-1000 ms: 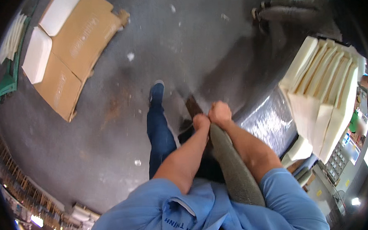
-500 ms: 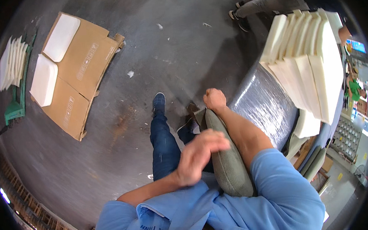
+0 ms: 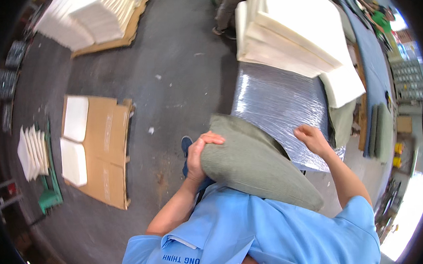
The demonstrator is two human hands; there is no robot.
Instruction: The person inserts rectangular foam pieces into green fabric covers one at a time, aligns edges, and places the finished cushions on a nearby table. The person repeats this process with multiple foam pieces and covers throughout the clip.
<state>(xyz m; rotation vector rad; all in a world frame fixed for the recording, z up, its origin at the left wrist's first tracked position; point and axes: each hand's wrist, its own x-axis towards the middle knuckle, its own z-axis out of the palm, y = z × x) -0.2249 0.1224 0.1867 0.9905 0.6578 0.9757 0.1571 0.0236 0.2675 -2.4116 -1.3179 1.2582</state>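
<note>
Grey floor [image 3: 181, 62] and white foam [image 3: 306, 24] beyond green cushion [image 3: 256, 165]

We see a dark grey floor [image 3: 102, 228], dotted with pale scraps [image 3: 151, 130], around a counter [image 3: 281, 99] wrapped in shiny film. On the left we have a green stand [image 3: 50, 200]; on the right, past a long blue surface [image 3: 374, 66], grey compartments [image 3: 408, 80] and bright white glare [image 3: 413, 217].
</note>
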